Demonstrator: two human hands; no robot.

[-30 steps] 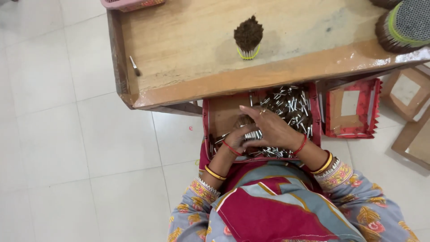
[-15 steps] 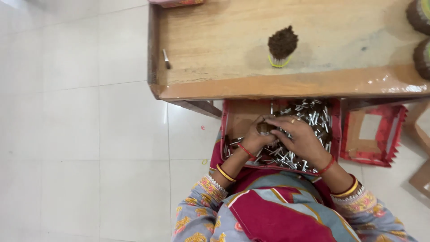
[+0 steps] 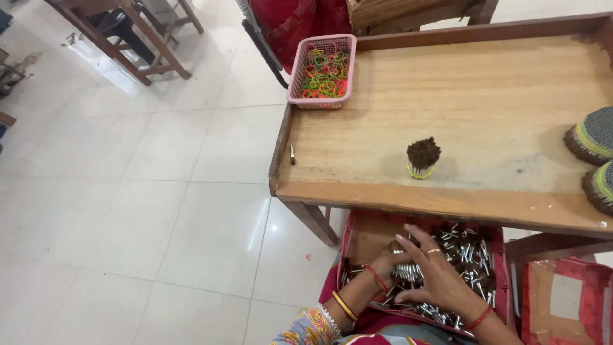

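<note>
The wooden table is the landmark: a low work surface w/ raised rim on the far and left sides, pale worn top, a dusty grey patch near its right part. On the table's far-left corner sits a pink plastic basket full of coloured rubber bands. Near the front middle of the table stands a small bundle of dark-tipped sticks, upright, tied w/ a yellow-green band. At the table's right edge are two bigger round bundles, partly cut off by the frame. A small dark pin-like thing lies by the table's left rim. Just below the table's front edge, on the person's lap, is a red cardboard box w/ many small silver tubes inside. The left hand is in the box, fingers curled around a small bunch of the tubes, approx. at the box's middle. The right hand lies over the tubes just beside it, fingers spread wide and flat; I cannot tell if it grips anything under the palm. Right of this box, also below the table, is a second red box. Left of the table is a floor of white glossy tiles. Beyond the table's far-left corner are wooden furniture legs and a red cloth.
</note>
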